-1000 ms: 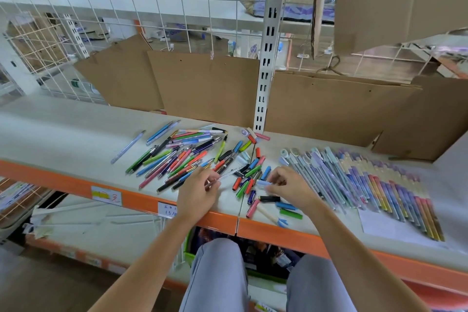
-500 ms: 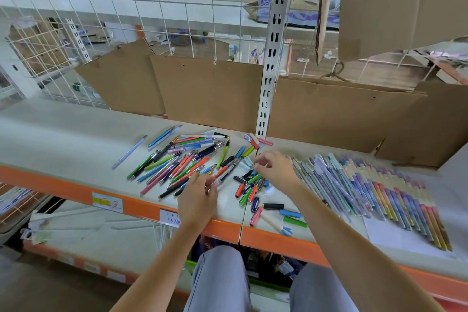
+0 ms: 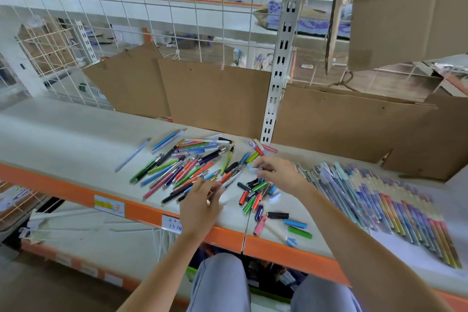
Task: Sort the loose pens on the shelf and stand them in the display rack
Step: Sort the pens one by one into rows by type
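Observation:
A heap of loose pens (image 3: 182, 170) in many colours lies on the pale shelf (image 3: 63, 139). My left hand (image 3: 201, 201) is at the heap's near edge, its fingers curled round a thin clear pen (image 3: 231, 180) that points up and right. Over a cluster of short caps and pen parts (image 3: 254, 197) my right hand (image 3: 277, 175) has bent fingers, the tips by a small pale cap (image 3: 250, 166). Whether it pinches anything is unclear. To the right, a sorted row of pastel and striped pens (image 3: 379, 200) lies side by side.
Black (image 3: 277, 215), blue (image 3: 295, 223), green (image 3: 300, 232) and pink (image 3: 259, 227) pieces lie near the orange shelf edge (image 3: 76, 192). A lone pale pen (image 3: 133, 154) lies left of the heap. Cardboard sheets (image 3: 215, 99), a slotted white upright (image 3: 278, 71) and wire mesh (image 3: 152, 20) stand behind.
My right hand moved from the shelf's near edge away from me to the back of the cap cluster. My left hand stayed at the heap's near edge, still holding the thin pen.

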